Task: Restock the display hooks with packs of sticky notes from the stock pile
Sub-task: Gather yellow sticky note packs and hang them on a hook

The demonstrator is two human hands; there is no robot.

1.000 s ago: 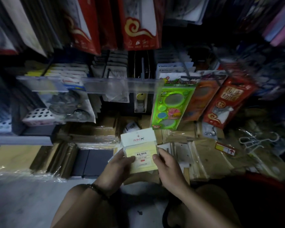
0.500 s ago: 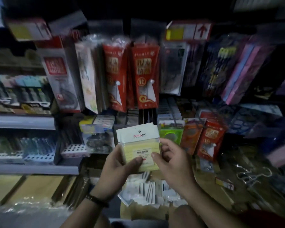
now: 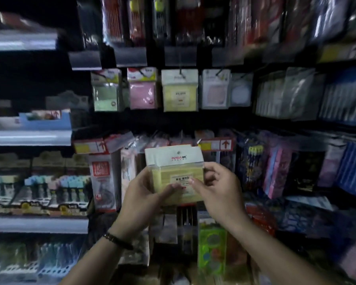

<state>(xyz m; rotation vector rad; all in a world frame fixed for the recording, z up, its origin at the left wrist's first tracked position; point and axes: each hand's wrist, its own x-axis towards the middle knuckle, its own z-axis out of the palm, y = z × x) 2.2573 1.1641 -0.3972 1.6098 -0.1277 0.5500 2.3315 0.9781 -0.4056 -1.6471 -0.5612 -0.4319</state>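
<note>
Setting: a dim shop wall hung with stationery packets in rows, blurred toward the edges. Pale shelves of small goods run along the left side.
Left hand: it grips the left edge of a pack of yellow sticky notes. The thumb is pressed flat on the front and the fingers are wrapped behind, out of sight.
Right hand: it grips the same pack at its right edge. The thumb tip is on the printed label and the fingers are curled round the side.
Held pack: it is upright and faces the camera, raised in front of the middle row of hanging goods. It has a white header card with red lettering above the yellow block (it looks thick, but I cannot tell if it is more than one pack).
Left wrist: it wears a dark bracelet.
Just beside the pack: a price tag with a red arrow sits at its upper right, and a red-labelled packet hangs to its left.
Row above: four sticky-note packs hang side by side. They are a green pack, a pink pack, a hanging yellow pack matching the held one, and a pale pack.
Below the hands: a bright green stencil packet hangs between the forearms.
</note>
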